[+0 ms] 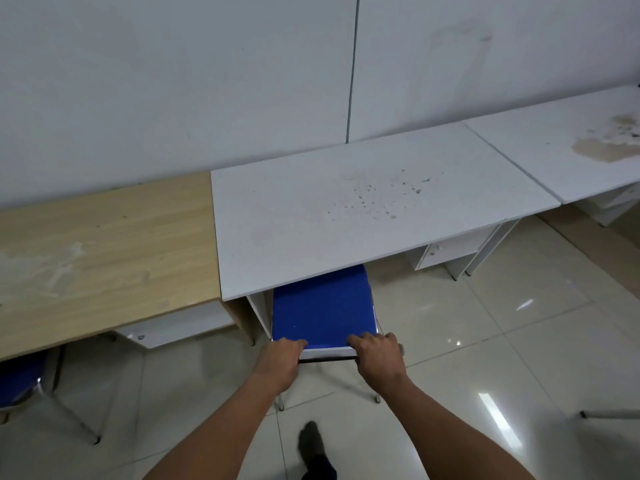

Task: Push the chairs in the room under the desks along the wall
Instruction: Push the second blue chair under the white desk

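A blue-seated chair with metal legs stands partly beneath the white desk against the wall; the front of its seat is hidden under the desktop. My left hand grips the left end of the chair's top back edge. My right hand grips the right end of the same edge. Another blue chair shows at the far left, partly under the wooden desk.
A second white desk, stained, continues the row to the right. White drawer units sit under the desks. My foot is on the tiled floor behind the chair. A metal leg pokes in at the right edge.
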